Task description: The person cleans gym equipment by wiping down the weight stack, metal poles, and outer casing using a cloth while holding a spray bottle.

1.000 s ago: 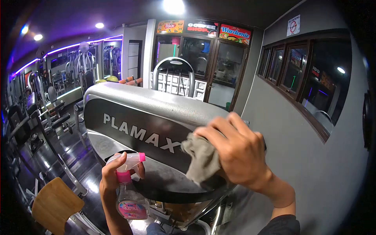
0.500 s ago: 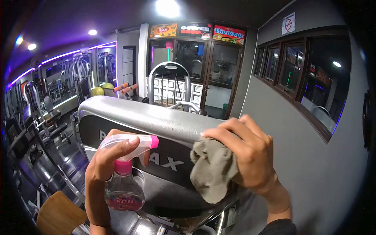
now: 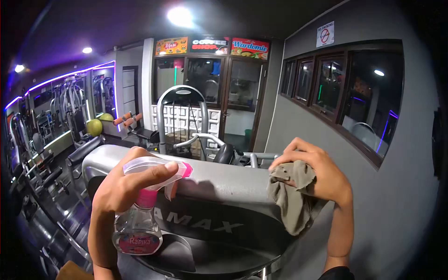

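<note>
Grey-green cloth (image 3: 291, 200) is bunched in your right hand (image 3: 329, 179), right of centre in the frame, with its loose end hanging over the right end of the silver machine housing (image 3: 228, 179). The clear spray bottle (image 3: 139, 241) is upright at lower left, your left hand (image 3: 112, 191) wrapped about its neck and head. Your hands are well apart, each closed on its own item.

The housing's long axis runs across the frame, from centre left to the right hand. The cloth lies at the right end, so your right hand is nearer that end; your left hand is nearer the other. The pink nozzle (image 3: 187, 170) faces right, roughly along that axis and towards the cloth. The bottle overlaps the dark lettered panel (image 3: 254, 221) in view; whether it touches the panel, you cannot tell.
</note>
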A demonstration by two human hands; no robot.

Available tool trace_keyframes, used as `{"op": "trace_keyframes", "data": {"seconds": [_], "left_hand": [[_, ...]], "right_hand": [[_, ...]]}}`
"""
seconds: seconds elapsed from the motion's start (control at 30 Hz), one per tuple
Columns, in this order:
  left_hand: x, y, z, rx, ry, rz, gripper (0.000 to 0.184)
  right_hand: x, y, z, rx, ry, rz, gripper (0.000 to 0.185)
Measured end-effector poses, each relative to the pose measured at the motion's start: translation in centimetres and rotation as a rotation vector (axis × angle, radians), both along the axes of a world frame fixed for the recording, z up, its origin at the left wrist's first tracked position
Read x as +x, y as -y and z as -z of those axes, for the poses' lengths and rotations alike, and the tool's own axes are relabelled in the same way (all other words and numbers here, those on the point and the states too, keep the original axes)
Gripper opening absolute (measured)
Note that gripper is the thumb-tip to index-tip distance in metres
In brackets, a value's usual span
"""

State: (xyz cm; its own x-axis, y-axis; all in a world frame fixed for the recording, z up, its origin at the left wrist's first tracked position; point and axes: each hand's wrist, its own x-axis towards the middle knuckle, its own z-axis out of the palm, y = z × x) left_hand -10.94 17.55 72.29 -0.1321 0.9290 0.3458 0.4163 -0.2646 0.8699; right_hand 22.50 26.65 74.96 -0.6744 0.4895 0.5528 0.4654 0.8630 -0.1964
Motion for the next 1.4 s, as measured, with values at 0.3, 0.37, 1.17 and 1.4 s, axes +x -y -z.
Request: {"op": "trace_keyframes", "data": {"seconds": [0.3, 0.37, 1.17, 1.4], "left_hand": [[0.0, -3.0, -3.1, 0.160, -0.664, 0.360, 0.033], [0.7, -3.1, -3.2, 0.311, -0.857, 0.355, 0.036], [-5.6, -2.5, -2.2, -0.085, -0.222, 0.427, 0.048], [-6.6, -3.3, -0.6, 0.551, -0.508, 0.631, 0.025]], "right_hand": [[-5.2, 1.0, -2.1, -0.079, 0.077, 0.122, 0.043], [-4.0, 1.7, -1.5, 0.003, 0.174, 0.122, 0.045], [-9.1, 0.3, -1.4, 0.036, 0.234, 0.008, 0.060], [-5.4, 6.3, -0.1, 0.053, 0.154, 0.323, 0.056]]}}
